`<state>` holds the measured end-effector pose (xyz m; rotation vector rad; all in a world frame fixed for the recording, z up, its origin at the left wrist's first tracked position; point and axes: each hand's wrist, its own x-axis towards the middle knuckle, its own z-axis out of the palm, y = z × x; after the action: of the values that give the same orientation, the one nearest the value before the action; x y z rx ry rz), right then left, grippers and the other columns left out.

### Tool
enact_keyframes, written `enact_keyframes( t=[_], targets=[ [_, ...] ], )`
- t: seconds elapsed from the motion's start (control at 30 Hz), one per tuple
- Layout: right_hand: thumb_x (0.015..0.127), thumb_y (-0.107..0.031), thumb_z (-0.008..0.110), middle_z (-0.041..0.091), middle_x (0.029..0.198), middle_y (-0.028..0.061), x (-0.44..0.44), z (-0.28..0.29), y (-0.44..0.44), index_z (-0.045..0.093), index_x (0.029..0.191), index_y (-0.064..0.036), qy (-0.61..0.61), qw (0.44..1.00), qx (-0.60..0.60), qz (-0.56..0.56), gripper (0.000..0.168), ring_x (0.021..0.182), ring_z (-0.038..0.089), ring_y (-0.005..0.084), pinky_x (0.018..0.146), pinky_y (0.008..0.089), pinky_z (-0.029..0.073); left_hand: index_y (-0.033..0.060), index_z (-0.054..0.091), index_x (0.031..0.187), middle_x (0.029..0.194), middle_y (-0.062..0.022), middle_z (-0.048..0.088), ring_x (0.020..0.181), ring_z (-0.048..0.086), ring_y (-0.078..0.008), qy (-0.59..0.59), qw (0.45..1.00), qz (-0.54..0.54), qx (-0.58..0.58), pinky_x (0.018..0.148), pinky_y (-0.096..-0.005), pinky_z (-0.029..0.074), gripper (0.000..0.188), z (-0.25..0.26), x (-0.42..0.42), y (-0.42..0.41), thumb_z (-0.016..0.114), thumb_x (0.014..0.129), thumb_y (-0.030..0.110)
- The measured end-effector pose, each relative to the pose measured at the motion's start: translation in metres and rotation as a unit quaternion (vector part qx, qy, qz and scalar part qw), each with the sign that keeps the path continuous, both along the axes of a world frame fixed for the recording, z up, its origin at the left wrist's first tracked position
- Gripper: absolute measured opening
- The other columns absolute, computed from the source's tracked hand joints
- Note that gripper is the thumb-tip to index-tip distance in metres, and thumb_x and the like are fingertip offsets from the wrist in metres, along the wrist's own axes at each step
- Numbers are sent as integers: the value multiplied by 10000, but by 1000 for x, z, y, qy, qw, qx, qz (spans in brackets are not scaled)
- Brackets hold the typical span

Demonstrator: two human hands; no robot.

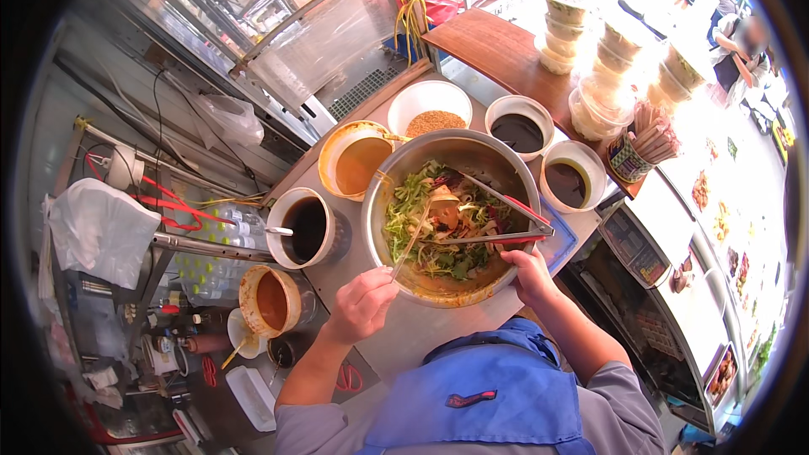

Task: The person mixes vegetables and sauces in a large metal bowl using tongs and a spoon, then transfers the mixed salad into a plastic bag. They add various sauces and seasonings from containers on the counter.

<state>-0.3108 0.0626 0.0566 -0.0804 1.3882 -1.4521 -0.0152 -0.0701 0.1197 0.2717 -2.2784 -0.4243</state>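
My left hand (365, 304) grips the thin handle of a spoon or small ladle (444, 201), whose bowl lies over the salad in a large steel mixing bowl (452, 299). The salad (414, 186) shows green leaves, purple shreds and pale pieces, with orange sauce smeared on the near inner wall. My right hand (534, 273) holds the bowl's rim at the near right, its thumb on top. Just above that hand, metal tongs with red grips (521, 237) rest spread across the bowl, their hinged end over the rim.
Around the bowl stand tubs of orange sauce (363, 167), sesame-like seeds (436, 121) and dark liquids (517, 133), (304, 230). A red-brown sauce tub (272, 300) sits lower left. Stacked lidded containers (600, 107) and a can of wrapped chopsticks (629, 155) line the wooden shelf. A scale (635, 246) stands right.
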Motion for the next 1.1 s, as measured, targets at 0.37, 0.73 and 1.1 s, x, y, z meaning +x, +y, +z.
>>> enact_keyframes(
  t=[0.37,0.73,1.1],
  targets=[
    [862,-75,633,590,1205,107,0,0,-1,473,1311,-81,4,1000,12,0,477,1070,609,263,827,474,560,28,600,953,976,-131,644,916,701,-323,0,1000,0,1,753,-380,609,152,-2,0,-2,706,847,5],
    [863,-70,628,588,1200,105,3,9,-2,468,1320,-95,7,1000,21,-9,485,1061,609,264,814,472,563,34,616,999,998,-115,639,943,686,-317,-1,1000,-3,3,774,-382,608,261,-4,-1,-4,731,774,-31],
    [861,-67,623,578,1217,107,-1,2,-3,465,1334,-82,5,1000,9,3,499,1066,599,256,812,467,564,33,622,996,1000,-113,639,954,680,-318,-8,1000,-5,7,788,-387,604,266,-5,-1,-6,729,764,-37]
  ],
)
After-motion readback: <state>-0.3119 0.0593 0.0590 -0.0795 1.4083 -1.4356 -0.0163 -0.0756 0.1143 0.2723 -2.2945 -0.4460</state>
